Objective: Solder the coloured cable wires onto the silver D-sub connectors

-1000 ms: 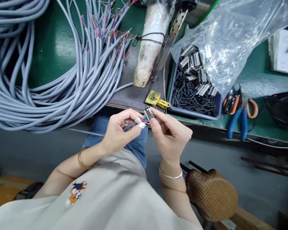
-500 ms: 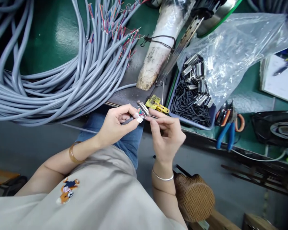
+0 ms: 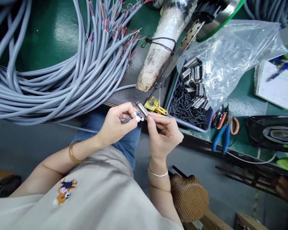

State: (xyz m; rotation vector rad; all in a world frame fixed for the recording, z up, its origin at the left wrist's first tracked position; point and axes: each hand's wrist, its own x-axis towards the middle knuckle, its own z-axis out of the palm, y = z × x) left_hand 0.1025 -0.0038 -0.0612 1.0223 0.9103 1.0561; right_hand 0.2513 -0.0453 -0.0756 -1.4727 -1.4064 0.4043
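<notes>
- My left hand (image 3: 117, 118): thumb and fingers clamped on the stripped end of a grey cable (image 3: 127, 120). White wraps (image 3: 137, 118) on the fingertips.
- My right hand (image 3: 165, 134): thumb and index look pinched on the lower right end of the metal connector (image 3: 142, 109). Contact too small to read exactly.
- Connector is up in the air at the front edge of the bench (image 3: 62, 32), tilted, between both hands. Coloured wires (image 3: 139, 114) run short from the cable into its left side.
- Risk: wires are short, so twisting one hand against the other could strain or pull one off.
- Risk: crowded pins; wires pressed together by my thumb could touch or land wrong. Can't tell from here which are attached.
- Risk: a loose right pinch drops the connector past the bench edge onto my jeans (image 3: 127, 147) or the floor.
- Edges: cable bundle (image 3: 86, 80) overhangs the front edge on the left; a sleeve or forearm could snag it.
- Right: bin (image 3: 189, 124) sits at the front edge, yellow clip (image 3: 160, 109) just beside its left corner. Right knuckles are near both.
- Pliers (image 3: 222, 137) hang handles-out over the edge past the bin; a wide right swing could knock them.
- Most room is back toward me, over my lap.
</notes>
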